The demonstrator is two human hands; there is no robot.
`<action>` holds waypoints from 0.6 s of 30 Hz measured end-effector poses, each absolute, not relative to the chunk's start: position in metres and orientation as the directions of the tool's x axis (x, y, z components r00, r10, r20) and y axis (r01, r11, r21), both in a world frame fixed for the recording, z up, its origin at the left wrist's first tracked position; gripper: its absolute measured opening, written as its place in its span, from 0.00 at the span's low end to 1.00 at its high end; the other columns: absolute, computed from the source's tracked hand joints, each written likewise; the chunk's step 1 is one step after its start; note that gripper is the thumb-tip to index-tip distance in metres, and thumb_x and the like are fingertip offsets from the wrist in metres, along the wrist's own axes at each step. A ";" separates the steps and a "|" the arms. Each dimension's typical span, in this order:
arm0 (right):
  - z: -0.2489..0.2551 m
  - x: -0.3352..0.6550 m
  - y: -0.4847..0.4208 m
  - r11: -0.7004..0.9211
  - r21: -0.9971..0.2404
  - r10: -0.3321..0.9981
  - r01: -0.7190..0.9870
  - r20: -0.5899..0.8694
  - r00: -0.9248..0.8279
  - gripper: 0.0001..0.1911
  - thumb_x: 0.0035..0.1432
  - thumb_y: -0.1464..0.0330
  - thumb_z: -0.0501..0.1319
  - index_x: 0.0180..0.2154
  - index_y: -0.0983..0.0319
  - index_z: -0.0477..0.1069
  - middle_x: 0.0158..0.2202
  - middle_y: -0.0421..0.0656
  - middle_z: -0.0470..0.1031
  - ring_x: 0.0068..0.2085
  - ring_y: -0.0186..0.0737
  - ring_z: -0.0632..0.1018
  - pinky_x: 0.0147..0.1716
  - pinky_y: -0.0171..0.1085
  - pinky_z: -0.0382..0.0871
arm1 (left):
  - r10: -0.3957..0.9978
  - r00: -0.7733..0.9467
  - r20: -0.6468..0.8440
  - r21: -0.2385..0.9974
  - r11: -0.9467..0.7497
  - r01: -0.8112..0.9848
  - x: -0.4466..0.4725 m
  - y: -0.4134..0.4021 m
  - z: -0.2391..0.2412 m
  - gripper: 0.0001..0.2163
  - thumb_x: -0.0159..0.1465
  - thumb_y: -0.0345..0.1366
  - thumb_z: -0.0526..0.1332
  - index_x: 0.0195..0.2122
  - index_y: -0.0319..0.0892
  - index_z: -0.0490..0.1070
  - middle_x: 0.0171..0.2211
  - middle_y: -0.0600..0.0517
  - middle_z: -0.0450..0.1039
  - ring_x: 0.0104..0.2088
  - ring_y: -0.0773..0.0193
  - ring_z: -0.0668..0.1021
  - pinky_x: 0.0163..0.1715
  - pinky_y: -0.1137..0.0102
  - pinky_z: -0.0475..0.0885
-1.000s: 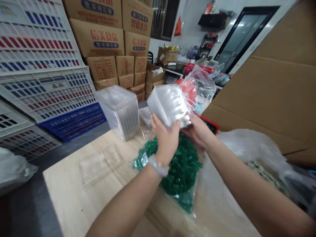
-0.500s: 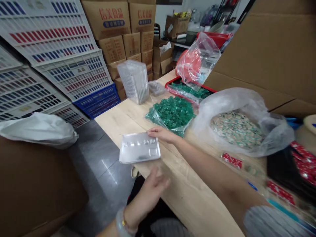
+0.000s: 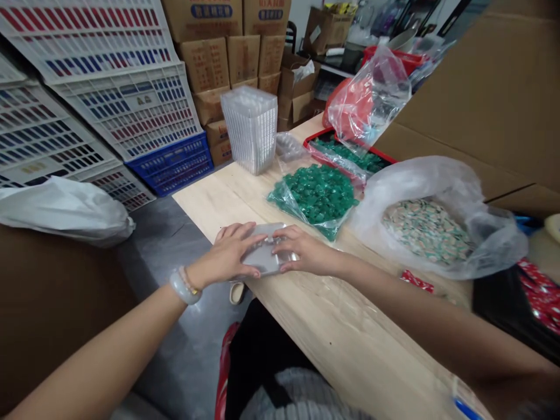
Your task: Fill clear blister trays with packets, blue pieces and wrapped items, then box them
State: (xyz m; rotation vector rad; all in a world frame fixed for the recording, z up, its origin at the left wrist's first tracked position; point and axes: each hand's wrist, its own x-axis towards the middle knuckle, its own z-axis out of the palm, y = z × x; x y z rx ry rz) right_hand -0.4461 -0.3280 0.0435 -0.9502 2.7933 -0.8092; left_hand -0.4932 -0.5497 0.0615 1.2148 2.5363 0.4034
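Observation:
A shallow clear plastic tray [image 3: 264, 258] lies at the near edge of the wooden table, with small raised shapes showing along its far part. My left hand [image 3: 228, 252] is spread over the tray's left side, thumb at its near edge. From the right, my right hand [image 3: 307, 251] grips the tray's other side with curved fingers. Beyond my hands sits a heap of small green pieces [image 3: 321, 189] on a clear plastic bag. Farther back stands a tall stack of clear plastic trays [image 3: 251, 131].
An open plastic bag [image 3: 494, 233] of small green-and-beige pieces stands at right. Behind the green heap is a red-rimmed tray [image 3: 389, 156] with more green pieces. Slatted crates [image 3: 126, 111] and cardboard boxes [image 3: 205, 65] rise beyond the table. A white sack [image 3: 65, 210] sits at left.
My left hand has moved up from below the tray onto its left side. My right hand has shifted along the tray's right side, and the tray now rests under both hands.

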 end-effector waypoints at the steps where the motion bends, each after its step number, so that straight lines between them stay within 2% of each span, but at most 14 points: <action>1: 0.042 -0.449 -0.327 0.659 -0.515 -0.592 -0.548 0.094 -0.800 0.18 0.44 0.61 0.65 0.39 0.61 0.72 0.49 0.49 0.63 0.50 0.45 0.63 0.50 0.46 0.57 | 0.791 -0.595 -0.138 0.380 0.597 0.706 -0.494 -0.550 0.062 0.35 0.48 0.56 0.59 0.56 0.54 0.53 0.60 0.47 0.46 0.57 0.47 0.53 0.53 0.53 0.48; 9: 0.043 -0.447 -0.321 0.647 -0.524 -0.600 -0.553 0.097 -0.794 0.22 0.45 0.57 0.63 0.42 0.60 0.70 0.50 0.48 0.63 0.51 0.43 0.63 0.50 0.46 0.56 | 0.824 -0.561 -0.075 0.396 0.541 0.742 -0.502 -0.556 0.055 0.32 0.50 0.51 0.59 0.56 0.54 0.54 0.60 0.48 0.47 0.57 0.48 0.54 0.53 0.53 0.49; 14: 0.052 -0.430 -0.329 0.770 -0.393 -0.513 -0.502 0.085 -0.854 0.31 0.41 0.52 0.62 0.46 0.63 0.67 0.54 0.53 0.57 0.54 0.50 0.58 0.49 0.48 0.56 | 0.864 -0.500 -0.052 0.356 0.484 0.799 -0.509 -0.551 0.057 0.33 0.51 0.49 0.60 0.57 0.48 0.53 0.59 0.45 0.49 0.57 0.48 0.54 0.54 0.53 0.49; 16: 0.054 -0.426 -0.336 0.801 -0.327 -0.489 -0.502 0.127 -0.863 0.28 0.45 0.53 0.61 0.44 0.63 0.68 0.53 0.54 0.58 0.53 0.51 0.59 0.48 0.49 0.55 | 0.870 -0.493 -0.032 0.355 0.471 0.808 -0.507 -0.548 0.059 0.31 0.51 0.46 0.60 0.56 0.47 0.54 0.59 0.45 0.50 0.58 0.48 0.54 0.55 0.52 0.48; 18: 0.053 -0.426 -0.344 0.803 -0.287 -0.512 -0.523 0.117 -0.851 0.17 0.52 0.59 0.58 0.39 0.64 0.70 0.46 0.52 0.65 0.48 0.48 0.63 0.45 0.47 0.57 | 0.869 -0.494 -0.016 0.352 0.467 0.811 -0.502 -0.545 0.059 0.25 0.53 0.42 0.59 0.52 0.45 0.59 0.58 0.45 0.51 0.59 0.48 0.52 0.55 0.51 0.46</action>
